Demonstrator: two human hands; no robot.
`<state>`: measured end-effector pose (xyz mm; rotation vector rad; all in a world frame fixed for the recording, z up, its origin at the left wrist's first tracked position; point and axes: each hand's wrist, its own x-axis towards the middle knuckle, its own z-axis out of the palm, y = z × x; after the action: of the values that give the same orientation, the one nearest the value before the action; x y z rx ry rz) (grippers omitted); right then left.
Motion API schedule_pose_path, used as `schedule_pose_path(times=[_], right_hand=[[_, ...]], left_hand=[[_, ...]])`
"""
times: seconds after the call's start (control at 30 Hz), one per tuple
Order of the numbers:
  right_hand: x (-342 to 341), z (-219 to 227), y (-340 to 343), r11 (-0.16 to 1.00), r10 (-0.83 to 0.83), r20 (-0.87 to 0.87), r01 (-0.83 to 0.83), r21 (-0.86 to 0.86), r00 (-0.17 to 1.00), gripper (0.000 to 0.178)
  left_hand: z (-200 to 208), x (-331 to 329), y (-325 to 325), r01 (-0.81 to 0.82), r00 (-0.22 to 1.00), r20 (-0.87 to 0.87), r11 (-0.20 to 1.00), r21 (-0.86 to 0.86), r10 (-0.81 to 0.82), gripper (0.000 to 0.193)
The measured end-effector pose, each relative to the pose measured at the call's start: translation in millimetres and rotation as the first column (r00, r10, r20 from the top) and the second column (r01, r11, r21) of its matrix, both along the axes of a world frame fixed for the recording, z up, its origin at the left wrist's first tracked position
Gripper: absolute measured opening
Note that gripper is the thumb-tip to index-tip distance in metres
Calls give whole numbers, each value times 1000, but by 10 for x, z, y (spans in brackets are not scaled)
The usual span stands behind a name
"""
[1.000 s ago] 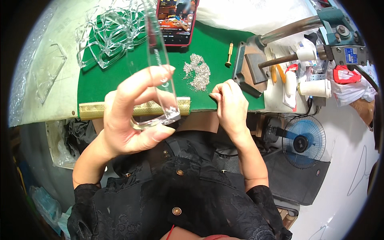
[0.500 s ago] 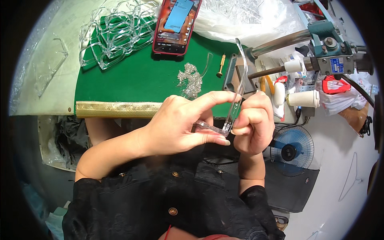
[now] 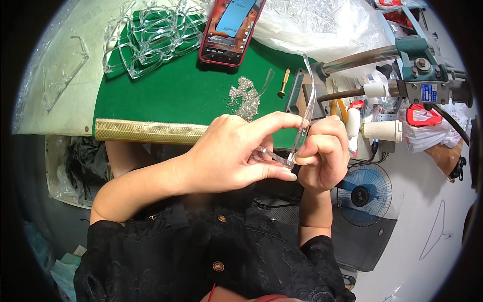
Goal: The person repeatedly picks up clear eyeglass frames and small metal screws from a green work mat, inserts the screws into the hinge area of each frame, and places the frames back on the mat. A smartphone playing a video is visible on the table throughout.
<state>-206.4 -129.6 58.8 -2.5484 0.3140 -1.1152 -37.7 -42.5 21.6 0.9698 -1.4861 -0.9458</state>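
My left hand [image 3: 224, 151] is closed on a clear plastic eyeglass frame [image 3: 273, 155], thumb below and index finger against its raised temple arm [image 3: 311, 93]. That temple arm points up and away from me over the table edge. Close against the hinge corner, my right hand [image 3: 324, 153] has its fingers curled in a pinch; anything between the fingertips is too small or hidden to make out. Beyond the hands, a heap of tiny silvery metal pieces, like screws [image 3: 247, 103], lies on the green mat [image 3: 166, 95]. A loose clear temple arm [image 3: 269, 79] rests beside the heap.
A brass screwdriver [image 3: 285, 83] lies near a teal bench press [image 3: 420, 65] at right. Several clear frames [image 3: 146, 40] are piled back left, beside a phone [image 3: 229, 35] in a red case. A plastic bag [image 3: 322, 25], a white cup [image 3: 382, 131] and a fan [image 3: 363, 195] stand around.
The view has shifted slightly, so the table things appear a little higher and to the right. Both hands keep nearly the same hold at the hinge corner.
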Motion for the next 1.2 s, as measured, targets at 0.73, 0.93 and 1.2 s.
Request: schedule_pose_path(times=[0.73,0.93,1.2], right_hand=[[13,-99,-26,998,24,143,-32,49,989,24],[37,-92,-33,997,44,156,-54,62,987,20],[45,-129,9,976,3,225,-51,210,974,24]], left_hand=[[-2,-4,4,33,998,-64,998,46,-30,65],[14,-1,7,86,984,-164,992,94,-70,66],[33,-5,4,77,987,-150,994,76,-65,65]])
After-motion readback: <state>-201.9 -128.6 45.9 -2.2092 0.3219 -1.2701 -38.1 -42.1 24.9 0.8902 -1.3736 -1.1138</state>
